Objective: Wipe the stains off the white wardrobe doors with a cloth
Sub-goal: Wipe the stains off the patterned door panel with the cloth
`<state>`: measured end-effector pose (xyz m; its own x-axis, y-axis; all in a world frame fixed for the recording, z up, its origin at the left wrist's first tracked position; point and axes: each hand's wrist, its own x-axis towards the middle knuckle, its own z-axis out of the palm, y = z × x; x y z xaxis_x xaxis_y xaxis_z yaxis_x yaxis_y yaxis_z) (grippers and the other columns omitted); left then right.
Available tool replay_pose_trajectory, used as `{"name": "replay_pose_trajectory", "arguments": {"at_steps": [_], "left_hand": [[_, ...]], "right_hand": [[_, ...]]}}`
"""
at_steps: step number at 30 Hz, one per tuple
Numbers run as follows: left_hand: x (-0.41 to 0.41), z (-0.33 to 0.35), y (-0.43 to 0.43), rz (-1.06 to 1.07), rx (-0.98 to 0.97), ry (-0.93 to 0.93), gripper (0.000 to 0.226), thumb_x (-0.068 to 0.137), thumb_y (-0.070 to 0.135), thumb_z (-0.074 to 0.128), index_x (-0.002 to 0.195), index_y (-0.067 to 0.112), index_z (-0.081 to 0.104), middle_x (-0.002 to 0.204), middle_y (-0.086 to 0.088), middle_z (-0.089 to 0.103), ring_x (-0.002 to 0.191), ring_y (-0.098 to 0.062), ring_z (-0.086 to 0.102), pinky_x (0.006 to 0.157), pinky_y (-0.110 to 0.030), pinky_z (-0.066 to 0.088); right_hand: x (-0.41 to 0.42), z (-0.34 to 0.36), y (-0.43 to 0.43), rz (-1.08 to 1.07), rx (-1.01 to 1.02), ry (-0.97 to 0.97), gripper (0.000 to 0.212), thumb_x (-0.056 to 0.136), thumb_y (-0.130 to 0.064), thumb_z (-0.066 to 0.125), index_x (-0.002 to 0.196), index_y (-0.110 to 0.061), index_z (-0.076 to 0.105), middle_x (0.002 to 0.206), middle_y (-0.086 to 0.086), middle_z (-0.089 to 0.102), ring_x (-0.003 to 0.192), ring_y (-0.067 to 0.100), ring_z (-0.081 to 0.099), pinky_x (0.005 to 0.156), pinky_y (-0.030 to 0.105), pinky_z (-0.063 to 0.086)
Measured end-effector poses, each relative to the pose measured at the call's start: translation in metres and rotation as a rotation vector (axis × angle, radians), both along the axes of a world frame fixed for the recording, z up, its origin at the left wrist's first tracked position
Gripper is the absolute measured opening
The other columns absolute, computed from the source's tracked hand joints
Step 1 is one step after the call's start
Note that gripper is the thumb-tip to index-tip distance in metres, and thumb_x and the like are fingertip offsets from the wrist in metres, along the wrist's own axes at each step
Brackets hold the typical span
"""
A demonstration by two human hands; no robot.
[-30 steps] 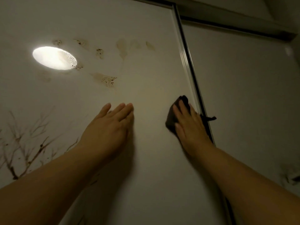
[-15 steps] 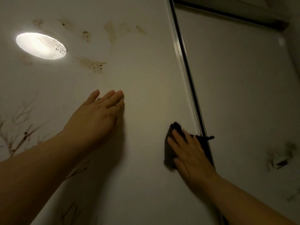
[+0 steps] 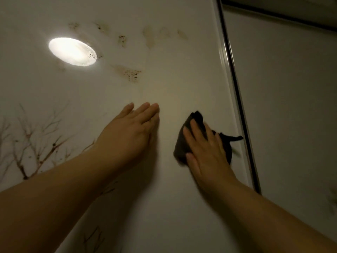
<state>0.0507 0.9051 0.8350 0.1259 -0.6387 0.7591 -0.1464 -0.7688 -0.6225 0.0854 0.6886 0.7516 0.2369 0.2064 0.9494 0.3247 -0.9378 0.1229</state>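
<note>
right hand point(image 3: 207, 156) is sliding back up, straight fingers point(image 3: 200, 132) pressing the cloth point(image 3: 180, 148); left hand point(image 3: 131, 132) is resting flat on door point(image 3: 182, 79); stains point(image 3: 131, 73) above are needing firm strokes

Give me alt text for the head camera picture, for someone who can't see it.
A right hand presses a dark cloth against a white wardrobe door, while the left hand rests flat on the door beside it. Brown stains mark the door above both hands.

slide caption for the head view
Right hand presses a dark cloth on the stained white wardrobe door; left hand lies flat beside it.
</note>
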Motion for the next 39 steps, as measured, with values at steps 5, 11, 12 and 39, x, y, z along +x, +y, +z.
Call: {"name": "replay_pose_trajectory", "arguments": {"at_steps": [5,11,12,39], "left_hand": [[-0.001,0.001,0.003,-0.026,-0.018,0.018,0.052,0.091,0.026,0.024,0.139,0.011,0.035,0.147,-0.007,0.031,0.134,-0.022,0.027,0.110,-0.040,0.012],[-0.001,0.006,0.026,-0.019,-0.014,-0.024,0.050,0.094,0.028,0.027,0.140,0.010,0.035,0.145,-0.009,0.034,0.133,-0.027,0.028,0.111,-0.044,0.017],[-0.001,0.007,0.031,-0.010,-0.034,-0.030,0.050,0.097,0.032,0.021,0.140,0.010,0.035,0.145,-0.009,0.035,0.133,-0.027,0.030,0.110,-0.047,0.019],[-0.017,0.049,0.121,0.179,-0.261,-0.192,0.049,0.088,0.029,0.031,0.124,0.009,0.056,0.130,-0.011,0.053,0.114,-0.027,0.055,0.100,-0.041,0.023]], "right_hand": [[-0.003,0.031,-0.007,-0.017,-0.077,-0.001,0.057,0.092,-0.043,0.018,0.146,-0.034,0.002,0.154,-0.012,-0.009,0.143,0.017,-0.008,0.114,0.042,-0.002],[-0.002,0.154,0.031,-0.056,0.148,-0.065,0.053,0.099,-0.032,0.026,0.148,-0.022,0.010,0.158,0.000,-0.002,0.142,0.028,-0.001,0.113,0.051,0.004],[-0.003,0.159,0.042,-0.066,0.147,-0.083,0.053,0.098,-0.033,0.025,0.148,-0.022,0.009,0.158,0.001,-0.003,0.142,0.027,-0.002,0.113,0.051,0.004],[-0.015,0.150,0.086,0.006,-0.152,-0.133,0.063,0.082,-0.053,-0.004,0.144,-0.042,-0.006,0.151,-0.017,-0.020,0.139,0.012,-0.018,0.107,0.035,-0.014]]}}
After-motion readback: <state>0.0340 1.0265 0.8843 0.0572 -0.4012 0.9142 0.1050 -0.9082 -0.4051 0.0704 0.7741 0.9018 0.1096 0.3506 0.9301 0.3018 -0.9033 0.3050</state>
